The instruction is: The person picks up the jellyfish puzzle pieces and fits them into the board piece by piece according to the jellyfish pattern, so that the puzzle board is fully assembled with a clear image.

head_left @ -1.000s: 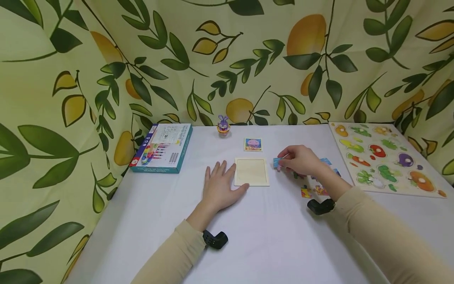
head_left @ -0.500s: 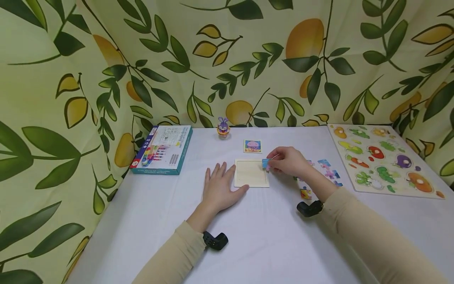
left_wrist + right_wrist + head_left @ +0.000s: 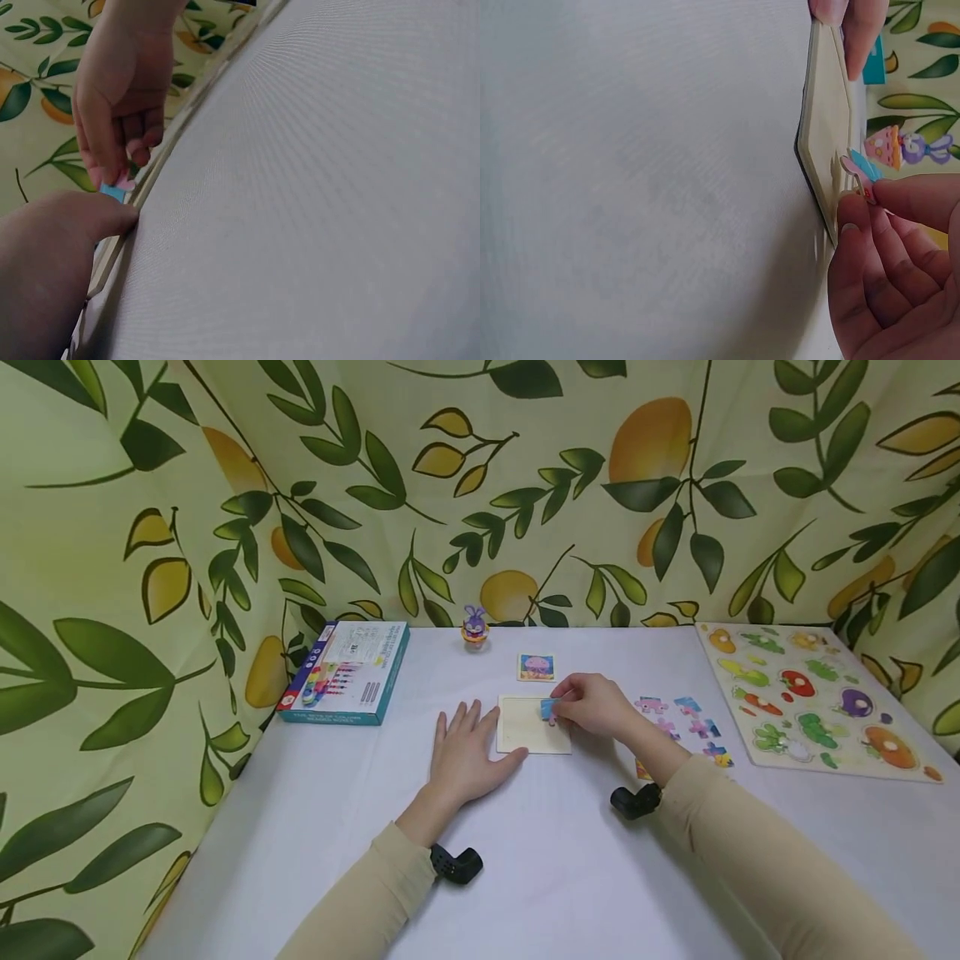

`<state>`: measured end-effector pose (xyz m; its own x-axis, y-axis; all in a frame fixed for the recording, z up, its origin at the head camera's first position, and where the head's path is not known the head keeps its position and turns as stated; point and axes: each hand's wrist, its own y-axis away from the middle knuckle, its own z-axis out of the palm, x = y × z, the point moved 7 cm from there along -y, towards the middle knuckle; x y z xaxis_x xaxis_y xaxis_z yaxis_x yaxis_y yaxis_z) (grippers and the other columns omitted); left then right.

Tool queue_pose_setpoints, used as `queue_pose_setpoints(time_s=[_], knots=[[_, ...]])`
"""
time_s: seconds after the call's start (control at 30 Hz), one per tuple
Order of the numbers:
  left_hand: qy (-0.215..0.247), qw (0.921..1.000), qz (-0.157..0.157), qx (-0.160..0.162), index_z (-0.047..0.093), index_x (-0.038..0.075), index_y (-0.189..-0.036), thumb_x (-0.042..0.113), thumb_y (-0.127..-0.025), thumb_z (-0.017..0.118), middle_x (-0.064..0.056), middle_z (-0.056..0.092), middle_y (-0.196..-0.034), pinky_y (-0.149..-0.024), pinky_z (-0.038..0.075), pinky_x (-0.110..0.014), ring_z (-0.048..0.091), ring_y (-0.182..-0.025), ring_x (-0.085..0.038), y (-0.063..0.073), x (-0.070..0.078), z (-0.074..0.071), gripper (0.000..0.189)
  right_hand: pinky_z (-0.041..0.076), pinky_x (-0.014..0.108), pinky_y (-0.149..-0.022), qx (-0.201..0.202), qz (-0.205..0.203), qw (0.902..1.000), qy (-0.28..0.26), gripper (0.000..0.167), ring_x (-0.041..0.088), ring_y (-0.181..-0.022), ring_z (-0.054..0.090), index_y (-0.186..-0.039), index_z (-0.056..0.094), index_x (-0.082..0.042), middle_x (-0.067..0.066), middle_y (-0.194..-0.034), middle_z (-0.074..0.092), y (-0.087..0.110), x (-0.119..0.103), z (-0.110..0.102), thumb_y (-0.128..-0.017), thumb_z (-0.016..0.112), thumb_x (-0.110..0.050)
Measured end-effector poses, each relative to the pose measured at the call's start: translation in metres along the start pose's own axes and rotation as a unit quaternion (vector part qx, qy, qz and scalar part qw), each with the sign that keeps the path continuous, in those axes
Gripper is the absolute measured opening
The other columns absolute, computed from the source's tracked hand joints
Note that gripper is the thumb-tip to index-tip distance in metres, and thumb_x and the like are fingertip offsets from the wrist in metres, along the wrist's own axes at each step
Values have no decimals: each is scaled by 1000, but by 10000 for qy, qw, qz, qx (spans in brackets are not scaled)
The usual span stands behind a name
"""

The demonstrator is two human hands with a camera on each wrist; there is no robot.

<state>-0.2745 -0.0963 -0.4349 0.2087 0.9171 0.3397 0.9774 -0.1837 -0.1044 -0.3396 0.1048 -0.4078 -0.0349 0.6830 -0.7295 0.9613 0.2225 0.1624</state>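
Observation:
A square wooden puzzle tray (image 3: 525, 727) with a raised rim lies on the white table. My left hand (image 3: 471, 756) rests flat with spread fingers, its index finger and thumb at the tray's left side and lower edge. Between thumb and fingertips, my right hand (image 3: 596, 703) pinches a blue and pink jigsaw piece (image 3: 548, 711) over the tray's upper right part. In the right wrist view the jigsaw piece (image 3: 865, 169) is tilted above the tray's surface. Several loose jigsaw pieces (image 3: 702, 727) lie right of the tray, some hidden behind the right forearm.
Behind the tray lies a small picture card (image 3: 536, 667) with a pink figure. A purple rabbit figurine (image 3: 474, 628) stands at the back. At left is a boxed set (image 3: 345, 672); at right, a vegetable puzzle board (image 3: 817, 702). A leaf-patterned curtain (image 3: 420, 527) encloses the table.
My right hand has carried the blue and pink jigsaw piece leftward, from beside the tray to over its upper right part. The left hand has stayed in place.

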Motion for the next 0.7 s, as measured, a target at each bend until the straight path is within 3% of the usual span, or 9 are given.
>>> queue_pose_setpoints(time_s=[0.33,0.7], knots=[[-183,9995,143,-222,43,20,-158,76,-90,51,-13,30,-166,-123,1,-58,16,-155,-33,-10,9,6,89,53,29,-71,98,185,9997,81,22,25,-83,62,-114,65,-7,11,-97,67,-1,6,-1,-98,68,-22],[-207,9996,-3,-170,42,19,-158,77,-90,51,-13,30,-166,-122,1,-59,16,-155,-34,-12,-1,-1,90,50,33,-71,18,-205,9970,748,23,27,-89,58,-114,66,-7,11,-101,65,-11,-16,5,-98,67,-23]])
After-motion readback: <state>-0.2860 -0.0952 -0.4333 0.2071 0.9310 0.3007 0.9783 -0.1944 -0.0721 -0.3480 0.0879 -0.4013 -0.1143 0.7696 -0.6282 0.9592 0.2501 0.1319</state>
